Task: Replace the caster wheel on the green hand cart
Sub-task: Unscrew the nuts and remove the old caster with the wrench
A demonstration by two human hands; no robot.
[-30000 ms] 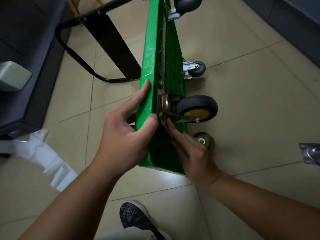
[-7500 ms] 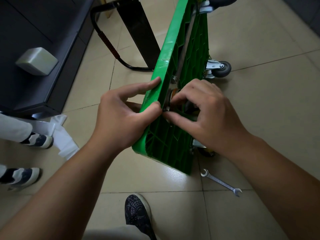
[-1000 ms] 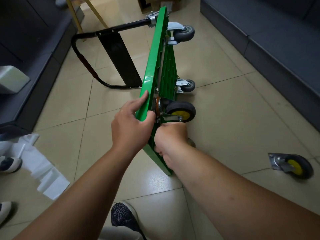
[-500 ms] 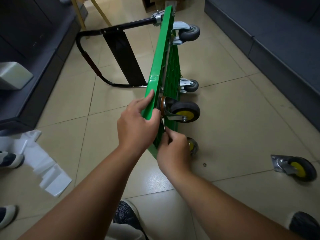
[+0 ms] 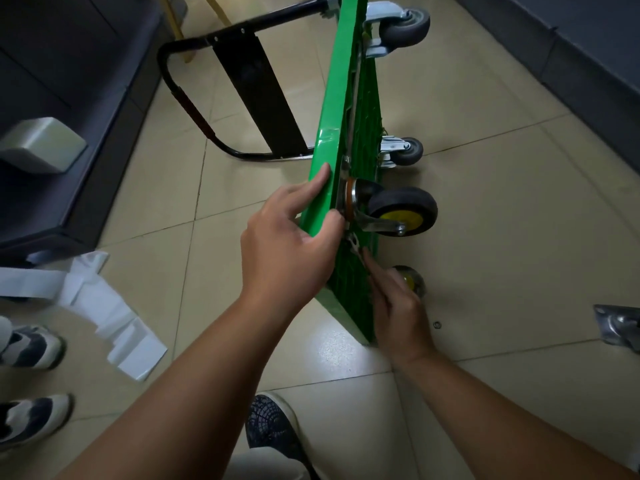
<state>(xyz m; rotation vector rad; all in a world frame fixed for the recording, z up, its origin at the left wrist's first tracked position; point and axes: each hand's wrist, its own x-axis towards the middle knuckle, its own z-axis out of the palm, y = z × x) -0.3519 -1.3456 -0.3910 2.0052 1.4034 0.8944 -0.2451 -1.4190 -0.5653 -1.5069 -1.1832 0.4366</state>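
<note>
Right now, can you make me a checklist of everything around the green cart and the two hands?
Surface: beige tiled floor, shiny.
Job's things: green cart tipped on its side; yellow-hubbed caster mounted on its underside; loose caster on the floor at right; wrench just below the mounted caster.
Clutter: white packaging and a small ring on the floor.
Hands: left hand grips the cart's edge; right hand pinches the wrench.
Cables: nothing seen.
Surroundings: dark furniture; bystander's shoes.
</note>
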